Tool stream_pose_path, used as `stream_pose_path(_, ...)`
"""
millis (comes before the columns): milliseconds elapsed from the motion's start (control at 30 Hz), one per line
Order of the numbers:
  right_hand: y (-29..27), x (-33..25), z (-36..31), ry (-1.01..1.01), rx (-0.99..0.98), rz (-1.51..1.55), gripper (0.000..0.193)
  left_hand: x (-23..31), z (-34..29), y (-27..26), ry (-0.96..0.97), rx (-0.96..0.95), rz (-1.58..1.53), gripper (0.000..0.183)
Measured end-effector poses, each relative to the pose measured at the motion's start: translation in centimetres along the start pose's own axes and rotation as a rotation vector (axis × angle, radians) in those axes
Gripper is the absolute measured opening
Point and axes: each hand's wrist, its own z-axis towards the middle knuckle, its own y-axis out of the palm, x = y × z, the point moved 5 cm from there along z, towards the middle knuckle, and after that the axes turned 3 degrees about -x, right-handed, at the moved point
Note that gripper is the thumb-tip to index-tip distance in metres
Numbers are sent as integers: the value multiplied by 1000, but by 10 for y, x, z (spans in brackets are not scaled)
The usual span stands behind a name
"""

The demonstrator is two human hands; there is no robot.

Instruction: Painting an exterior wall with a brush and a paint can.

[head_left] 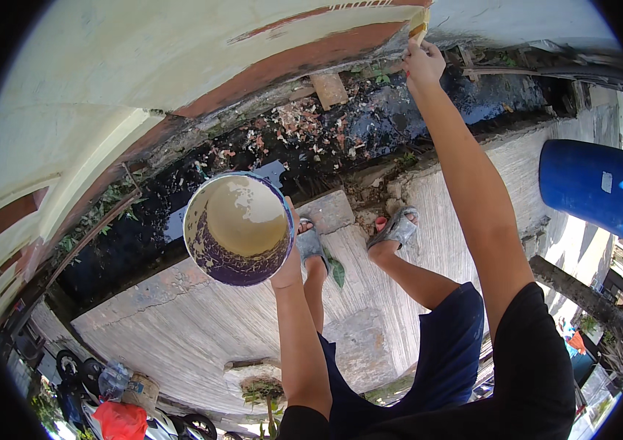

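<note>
My left hand [289,265] grips the side of a round paint bucket [235,270], its fingers mostly hidden behind it. Cream paint [242,213] lies in the bucket, and the dark purple inner wall is streaked with it. With my right arm stretched far out, my right hand [424,64] is closed round a paintbrush [419,28]. The brush's tip is up against the wall [143,66], which is cream with bare reddish-brown bands [304,55] low down. How much paint is on the bristles I cannot tell.
Between the wall and the concrete path [179,323] under my sandalled feet runs a dark water ditch [377,125] with floating paint flakes. A blue barrel [583,176] lies at the right. Motorbikes and a red bag [121,420] are at the lower left.
</note>
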Motion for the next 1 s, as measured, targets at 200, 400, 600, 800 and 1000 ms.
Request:
stream_pose_path(200, 165, 22, -95, -72, 212, -74, 22, -8, 11, -14, -589, 14, -434, 65)
stream_pose_path(400, 241, 37, -218, 63, -476, -407, 25, -4, 24, -28, -714, 174, -643, 61)
stream_pose_path(600, 183, 3, -118, 4, -704, -446, 31, -9, 13, -21, -739, 201, -670, 68)
stream_pose_path(800, 72, -3, -61, 89, -270, -177, 30, 4, 11, -18, 13, 59, 187, 76)
stream_pose_path(1000, 161, 18, -118, -112, 107, -109, 19, -20, -1, -18, -447, 111, -378, 72)
